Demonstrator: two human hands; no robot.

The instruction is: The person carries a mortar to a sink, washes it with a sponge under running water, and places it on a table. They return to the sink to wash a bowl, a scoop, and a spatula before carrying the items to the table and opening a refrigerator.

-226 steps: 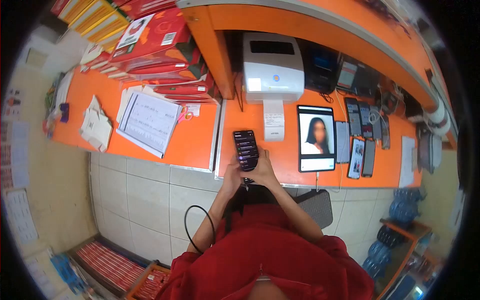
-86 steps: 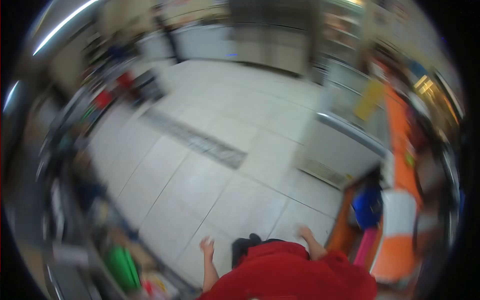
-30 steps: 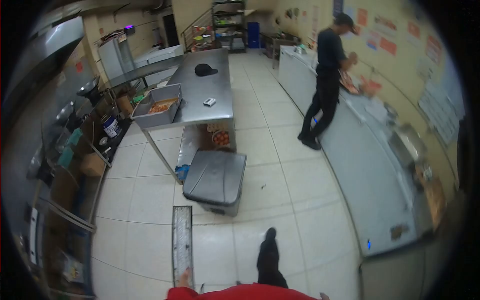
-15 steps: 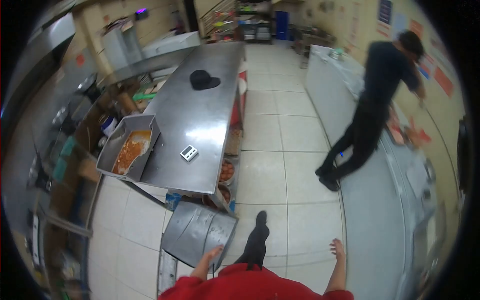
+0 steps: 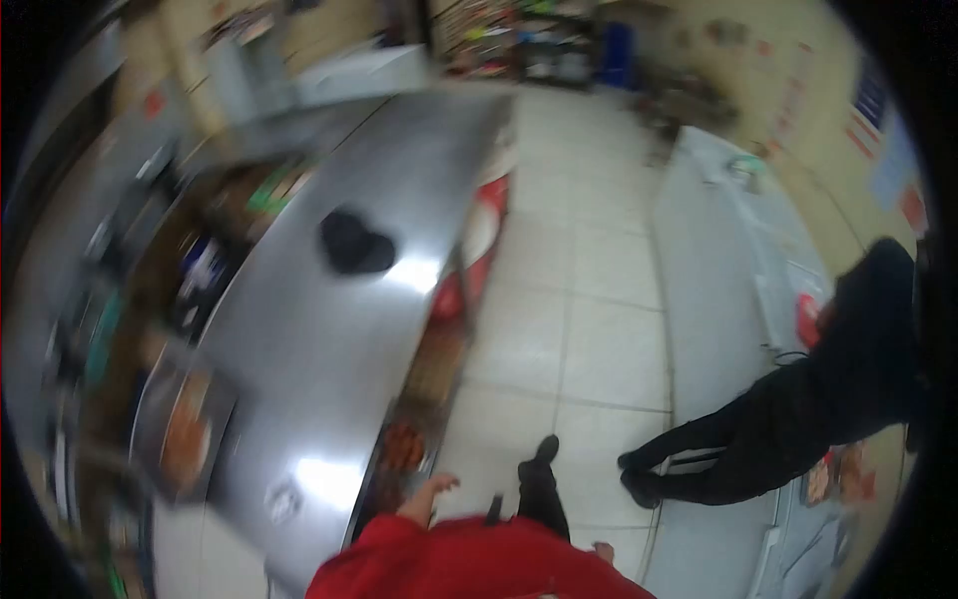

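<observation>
My left hand (image 5: 430, 492) hangs in front of my red sleeve, beside the lower shelf of the steel table (image 5: 319, 329). Its fingers are loosely apart, and nothing shows in them. Low by my right side, only a small part of my right hand (image 5: 603, 551) is visible; its fingers are smeared and mostly hidden. Nearest the left hand is a container of brown round items (image 5: 404, 446) under the tabletop. On the table lie a black cap (image 5: 355, 243) and a blurred small white timer (image 5: 283, 500). A grey tub (image 5: 223, 407) with orange food residue sits at the table's left edge.
A person in dark clothes (image 5: 866, 334) leans at the right, legs stretched into the tiled aisle (image 5: 609, 329). A long white chest freezer (image 5: 699, 250) lines the right wall. Shelves (image 5: 554, 50) and a blue bin (image 5: 619, 55) stand at the far end.
I have moved forward along the aisle, so the table, cap and person appear nearer. The grey lidded bin by my left hand has left view. My right hand has dropped mostly out of sight.
</observation>
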